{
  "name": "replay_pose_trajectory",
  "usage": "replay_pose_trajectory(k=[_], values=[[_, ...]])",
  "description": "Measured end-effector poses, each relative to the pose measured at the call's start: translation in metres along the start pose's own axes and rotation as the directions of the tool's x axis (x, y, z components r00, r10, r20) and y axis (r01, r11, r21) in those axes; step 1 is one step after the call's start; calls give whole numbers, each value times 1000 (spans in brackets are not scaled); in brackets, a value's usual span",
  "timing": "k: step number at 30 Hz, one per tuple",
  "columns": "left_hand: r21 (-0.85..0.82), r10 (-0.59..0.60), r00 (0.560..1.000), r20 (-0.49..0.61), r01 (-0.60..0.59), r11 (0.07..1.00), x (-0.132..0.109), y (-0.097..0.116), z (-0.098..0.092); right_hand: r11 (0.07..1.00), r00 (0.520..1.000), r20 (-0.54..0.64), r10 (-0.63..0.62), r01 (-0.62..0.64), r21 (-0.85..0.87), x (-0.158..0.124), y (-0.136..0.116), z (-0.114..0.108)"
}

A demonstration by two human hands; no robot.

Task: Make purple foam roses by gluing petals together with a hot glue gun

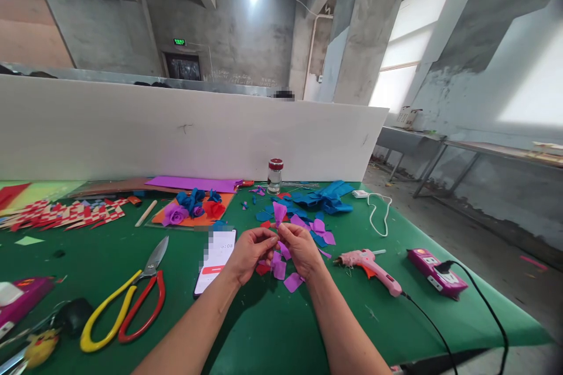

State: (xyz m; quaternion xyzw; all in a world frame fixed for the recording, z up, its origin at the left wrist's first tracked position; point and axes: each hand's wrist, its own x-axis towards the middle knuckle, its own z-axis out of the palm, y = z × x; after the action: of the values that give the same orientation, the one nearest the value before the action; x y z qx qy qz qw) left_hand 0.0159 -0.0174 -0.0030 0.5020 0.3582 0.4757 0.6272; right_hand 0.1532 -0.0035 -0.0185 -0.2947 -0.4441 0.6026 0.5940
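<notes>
Near the middle of the green table, my left hand [253, 253] and my right hand [302, 246] meet fingertip to fingertip. Between them a purple paper petal [279, 212] stands up, pinched at its lower end by both hands. How the fingers share it is partly hidden. Loose purple petals [293, 282] lie below and right of my hands, mixed with a few red and blue pieces. Blue crepe paper [329, 198] is heaped just beyond. A phone [216, 261] lies left of my left hand. To the right of my right hand rests a pink glue gun [368, 263].
Red-and-yellow scissors [147, 281] lie at left. Finished paper flowers [193, 205] sit on an orange sheet behind them. A glass jar [275, 177] stands by the white partition [189, 129]. A purple power strip [437, 272] and black cord occupy the right edge.
</notes>
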Motion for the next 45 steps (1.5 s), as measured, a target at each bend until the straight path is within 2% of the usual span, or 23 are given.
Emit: replay_pose_trajectory(k=[10,17,24,31,40,43,45], values=[[1,-2,1000,31,2,1000,-1,2,1,994,999,-9,34,-33,105,-2,-1,4],[-41,-13,999,31,15,999,-1,1,2,987,999,-19,-35,37,155,0,3,8],[-79,-2,1000,26,4,997,1,-2,-1,992,999,-49,7,-1,127,-1,0,10],[-95,-12,1000,17,13,995,0,1,1,975,996,-33,79,-71,209,-2,0,9],[-119,-5,1000,20,7,993,1,0,0,976,996,-26,91,-83,203,-3,0,11],[-71,-16,1000,-2,15,997,1,2,-2,971,997,-22,71,-64,228,-3,-1,9],[-26,5,998,-64,-7,1000,1,5,-4,971,997,-47,55,-42,237,-2,-1,7]])
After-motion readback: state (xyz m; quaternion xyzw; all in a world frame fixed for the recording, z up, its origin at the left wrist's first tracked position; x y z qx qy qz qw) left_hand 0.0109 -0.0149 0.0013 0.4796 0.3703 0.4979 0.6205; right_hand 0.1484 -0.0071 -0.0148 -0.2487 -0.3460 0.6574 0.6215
